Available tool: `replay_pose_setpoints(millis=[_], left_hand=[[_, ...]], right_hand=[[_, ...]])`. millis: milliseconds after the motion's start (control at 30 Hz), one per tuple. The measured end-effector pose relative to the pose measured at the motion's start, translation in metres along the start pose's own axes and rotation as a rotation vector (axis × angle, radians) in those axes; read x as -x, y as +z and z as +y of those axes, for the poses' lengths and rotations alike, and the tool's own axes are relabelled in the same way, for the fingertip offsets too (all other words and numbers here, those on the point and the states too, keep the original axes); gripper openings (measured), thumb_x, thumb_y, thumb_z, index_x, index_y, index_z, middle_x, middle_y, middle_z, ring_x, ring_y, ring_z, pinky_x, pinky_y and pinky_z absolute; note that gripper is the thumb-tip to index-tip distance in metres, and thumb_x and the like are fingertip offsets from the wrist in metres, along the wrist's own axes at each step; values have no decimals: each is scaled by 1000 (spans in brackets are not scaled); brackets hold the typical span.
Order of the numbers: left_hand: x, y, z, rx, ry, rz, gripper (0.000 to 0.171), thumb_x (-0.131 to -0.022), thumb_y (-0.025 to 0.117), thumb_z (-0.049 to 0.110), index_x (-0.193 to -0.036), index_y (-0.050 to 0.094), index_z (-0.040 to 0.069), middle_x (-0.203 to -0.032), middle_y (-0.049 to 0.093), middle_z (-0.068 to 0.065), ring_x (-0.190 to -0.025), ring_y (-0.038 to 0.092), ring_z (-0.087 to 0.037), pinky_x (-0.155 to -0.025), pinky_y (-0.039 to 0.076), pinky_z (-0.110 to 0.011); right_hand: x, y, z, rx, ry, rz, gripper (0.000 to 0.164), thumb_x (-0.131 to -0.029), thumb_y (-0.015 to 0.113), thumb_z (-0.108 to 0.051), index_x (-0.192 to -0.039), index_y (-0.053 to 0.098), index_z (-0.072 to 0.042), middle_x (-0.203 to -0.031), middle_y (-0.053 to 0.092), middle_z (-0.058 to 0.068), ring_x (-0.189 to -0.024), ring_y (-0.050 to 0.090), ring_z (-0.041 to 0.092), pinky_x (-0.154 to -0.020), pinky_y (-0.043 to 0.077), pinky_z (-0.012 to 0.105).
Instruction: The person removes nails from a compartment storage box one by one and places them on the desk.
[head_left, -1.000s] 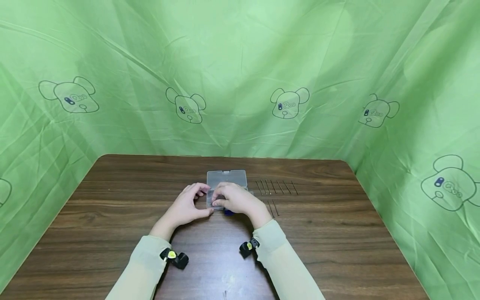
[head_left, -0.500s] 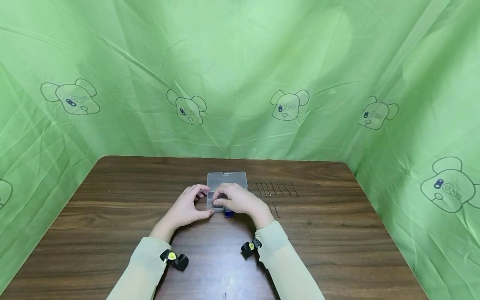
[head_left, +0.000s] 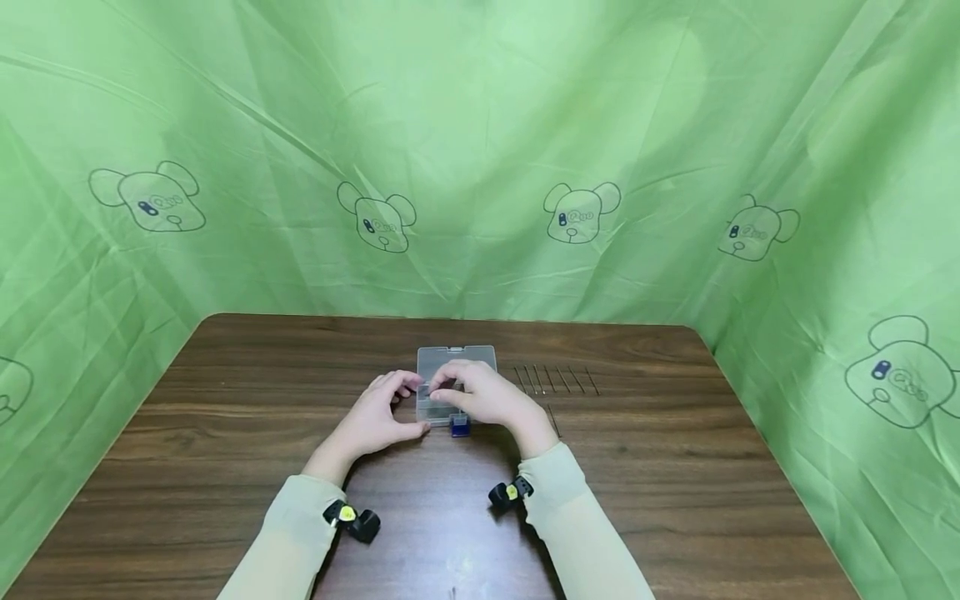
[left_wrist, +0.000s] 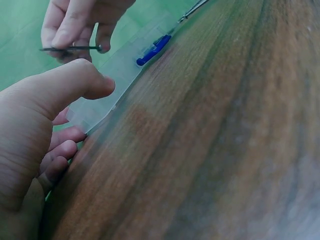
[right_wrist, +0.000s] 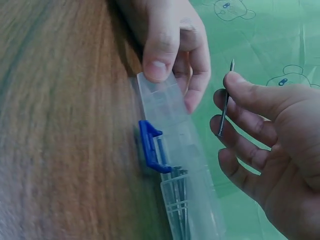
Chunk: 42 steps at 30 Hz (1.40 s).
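A clear plastic compartment box (head_left: 442,412) with a blue latch (right_wrist: 147,145) stands on the table, its lid (head_left: 457,357) raised at the back. My left hand (head_left: 378,421) holds the box's left end, thumb at the front edge and fingers round the side. Over the box, my right hand (head_left: 483,396) pinches a dark nail (right_wrist: 226,107) between thumb and fingers, apart from the box. In the right wrist view the nail's point is up and its head down. Several nails (right_wrist: 181,210) show through one section of the box. The right hand hides part of the box in the head view.
Several nails (head_left: 555,380) lie in a row on the wooden table (head_left: 660,467), right of the box. Another nail (head_left: 554,422) lies nearer, beside the right wrist. Green cloth (head_left: 480,100) with printed bear heads hangs behind and at both sides.
My right hand has lifted slightly and shifted right, uncovering more of the blue latch. One of two nearer nails is no longer visible beside the right wrist. The left hand stays at the box.
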<state>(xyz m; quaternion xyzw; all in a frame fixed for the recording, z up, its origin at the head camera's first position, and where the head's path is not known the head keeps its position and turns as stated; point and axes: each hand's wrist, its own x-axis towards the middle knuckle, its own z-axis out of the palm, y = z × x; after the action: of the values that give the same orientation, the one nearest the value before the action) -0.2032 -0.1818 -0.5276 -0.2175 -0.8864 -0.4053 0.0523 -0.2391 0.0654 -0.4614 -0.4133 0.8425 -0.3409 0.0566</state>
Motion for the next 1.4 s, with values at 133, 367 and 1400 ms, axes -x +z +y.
replay_pose_setpoints(millis=[133, 367, 1400], left_hand=[[-1, -1, 2, -1, -8, -1, 68, -76, 97, 26, -134, 66, 11, -123, 69, 0, -111, 62, -20, -97, 55, -43], [-2, 0, 2, 1, -12, -6, 67, -78, 97, 26, -135, 66, 10, -122, 69, 0, -111, 61, -20, -98, 54, -43], [0, 0, 0, -2, -10, 3, 67, -77, 97, 24, -135, 67, 9, -122, 70, 0, -110, 62, -21, -97, 54, -43]], right_hand=[[3, -7, -3, -22, -33, 3, 9, -106, 74, -20, -111, 78, -13, -113, 74, -1, -109, 67, 19, -98, 57, 43], [8, -20, -11, -47, -30, -6, 9, -106, 74, -21, -110, 78, -13, -112, 74, -3, -108, 66, 16, -98, 57, 44], [119, -90, 22, -118, 218, 168, 12, -107, 71, -15, -118, 72, -9, -102, 73, -1, -93, 67, 17, -79, 57, 29]])
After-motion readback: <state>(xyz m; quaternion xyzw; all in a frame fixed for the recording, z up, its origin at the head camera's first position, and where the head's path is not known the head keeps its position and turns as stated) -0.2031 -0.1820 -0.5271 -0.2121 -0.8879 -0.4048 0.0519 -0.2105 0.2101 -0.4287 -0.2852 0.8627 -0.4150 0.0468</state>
